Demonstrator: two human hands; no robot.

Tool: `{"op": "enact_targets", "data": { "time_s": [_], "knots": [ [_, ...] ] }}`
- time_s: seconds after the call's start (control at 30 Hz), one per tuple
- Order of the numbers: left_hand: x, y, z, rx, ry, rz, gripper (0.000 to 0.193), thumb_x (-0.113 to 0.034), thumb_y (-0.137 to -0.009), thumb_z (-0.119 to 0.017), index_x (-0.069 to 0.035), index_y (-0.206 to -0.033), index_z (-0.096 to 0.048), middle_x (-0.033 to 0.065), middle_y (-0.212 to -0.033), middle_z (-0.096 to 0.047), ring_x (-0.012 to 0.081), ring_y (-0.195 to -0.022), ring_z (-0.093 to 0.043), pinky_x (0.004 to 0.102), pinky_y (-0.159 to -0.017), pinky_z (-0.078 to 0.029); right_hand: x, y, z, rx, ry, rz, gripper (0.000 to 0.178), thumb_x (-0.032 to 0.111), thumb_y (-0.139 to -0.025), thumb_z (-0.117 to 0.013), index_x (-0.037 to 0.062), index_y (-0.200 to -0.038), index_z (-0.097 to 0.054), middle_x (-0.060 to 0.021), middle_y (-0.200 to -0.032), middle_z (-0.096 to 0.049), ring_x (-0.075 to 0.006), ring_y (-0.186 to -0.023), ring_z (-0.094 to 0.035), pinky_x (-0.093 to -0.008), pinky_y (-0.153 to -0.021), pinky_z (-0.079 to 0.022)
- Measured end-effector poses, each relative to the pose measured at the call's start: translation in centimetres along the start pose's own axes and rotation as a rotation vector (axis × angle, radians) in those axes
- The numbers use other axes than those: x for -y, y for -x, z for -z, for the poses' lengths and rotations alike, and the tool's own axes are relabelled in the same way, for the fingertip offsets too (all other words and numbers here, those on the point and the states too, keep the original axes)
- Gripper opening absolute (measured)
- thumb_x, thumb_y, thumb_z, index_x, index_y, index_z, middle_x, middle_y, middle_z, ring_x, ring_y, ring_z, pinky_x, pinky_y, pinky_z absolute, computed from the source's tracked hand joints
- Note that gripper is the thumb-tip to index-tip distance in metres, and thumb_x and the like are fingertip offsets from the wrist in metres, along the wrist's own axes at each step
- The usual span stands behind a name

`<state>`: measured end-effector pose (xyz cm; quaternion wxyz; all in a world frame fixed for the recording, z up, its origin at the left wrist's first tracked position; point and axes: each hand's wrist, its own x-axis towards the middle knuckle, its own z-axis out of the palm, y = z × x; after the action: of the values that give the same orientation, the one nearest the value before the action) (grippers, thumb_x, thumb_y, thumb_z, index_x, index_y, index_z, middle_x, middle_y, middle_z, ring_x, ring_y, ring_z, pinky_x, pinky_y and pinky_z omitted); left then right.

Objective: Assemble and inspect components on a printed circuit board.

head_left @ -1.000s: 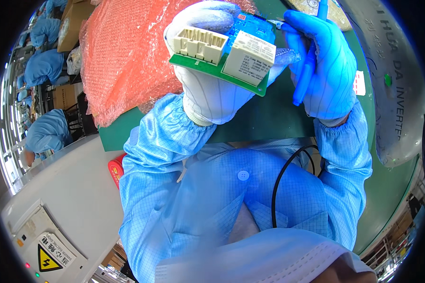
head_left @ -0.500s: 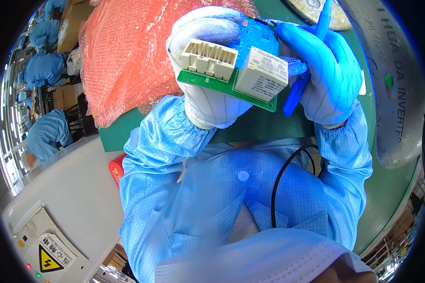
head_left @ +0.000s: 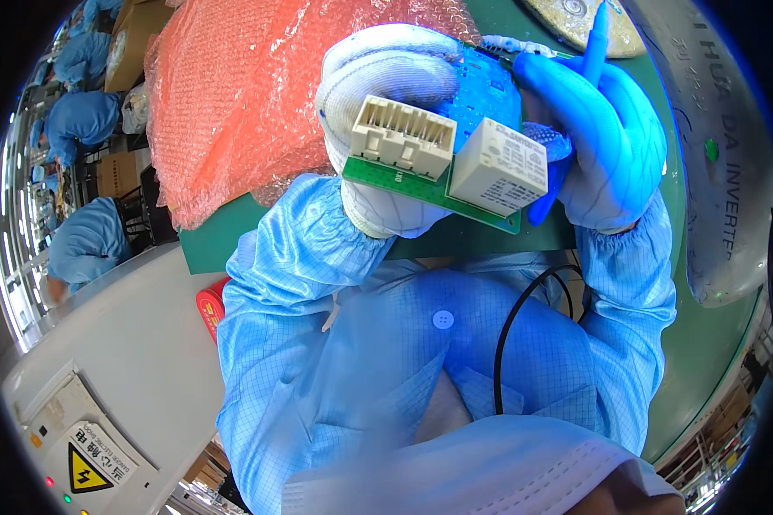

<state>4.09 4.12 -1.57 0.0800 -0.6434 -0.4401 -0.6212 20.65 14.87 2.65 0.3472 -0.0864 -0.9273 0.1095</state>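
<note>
My left hand [head_left: 378,81], in a white striped knit glove, is closed on the left side of a green circuit board [head_left: 395,178]. The board is held tilted above the table, and blue light falls on its far part. On its near edge sit a white multi-pin connector [head_left: 404,136] and a white box-shaped component [head_left: 500,167]. Gloved too, my right hand [head_left: 614,142] is closed around a slim blue pen-like tool [head_left: 596,47] whose tapered end points up and away. Its fingertips are beside the board's right edge; whether they touch it I cannot tell.
Pink bubble wrap [head_left: 232,103] covers the far left of the green table [head_left: 704,360]. A big grey machine housing [head_left: 726,172] stands at the right, and a round stone-like disc [head_left: 575,21] lies far right. A black cable [head_left: 500,352] hangs before me. Co-workers [head_left: 82,129] are at left.
Both hands have shifted slightly right and nearer me, carrying the board with them. The pen-like tool has moved a little to the right, still in my right hand.
</note>
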Motion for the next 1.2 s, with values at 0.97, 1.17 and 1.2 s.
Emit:
{"op": "enact_targets", "data": {
  "time_s": [0.97, 1.17, 1.2],
  "knots": [
    [-0.6, -1.0, 0.5, 0.052, -0.034, -0.167, 0.046, -0.016, -0.065, -0.084, -0.004, -0.098, -0.055, 0.0124, -0.097, -0.059, 0.0261, -0.088, -0.062, 0.0351, -0.074, -0.052, -0.2, 1.4, 0.2, -0.063, -0.051, -0.066, 0.035, 0.004, -0.075, -0.073, 0.0064, -0.109, -0.067, -0.0111, -0.083, -0.063, -0.0236, -0.069, -0.062, -0.0321, -0.056, -0.047],
    [-0.7, -0.7, 0.7, 0.122, -0.136, -0.116, 0.044, -0.022, -0.066, -0.084, -0.009, -0.098, -0.057, 0.0096, -0.096, -0.056, 0.0249, -0.087, -0.060, 0.0340, -0.072, -0.051, -1.1, 1.8, 0.0, -0.126, -0.060, 0.084, 0.034, 0.006, -0.075, -0.074, 0.0056, -0.109, -0.067, -0.0124, -0.086, -0.065, -0.0248, -0.071, -0.063, -0.0330, -0.058, -0.049],
    [-0.7, -0.6, 0.8, 0.134, -0.152, -0.106, 0.044, -0.022, -0.066, -0.085, -0.010, -0.098, -0.058, 0.0092, -0.096, -0.055, 0.0247, -0.087, -0.060, 0.0339, -0.072, -0.051, -1.2, 1.8, 0.0, -0.123, -0.053, 0.088, 0.035, 0.006, -0.075, -0.075, 0.0057, -0.109, -0.067, -0.0126, -0.086, -0.065, -0.0252, -0.071, -0.063, -0.0333, -0.058, -0.049]
  ]
}}
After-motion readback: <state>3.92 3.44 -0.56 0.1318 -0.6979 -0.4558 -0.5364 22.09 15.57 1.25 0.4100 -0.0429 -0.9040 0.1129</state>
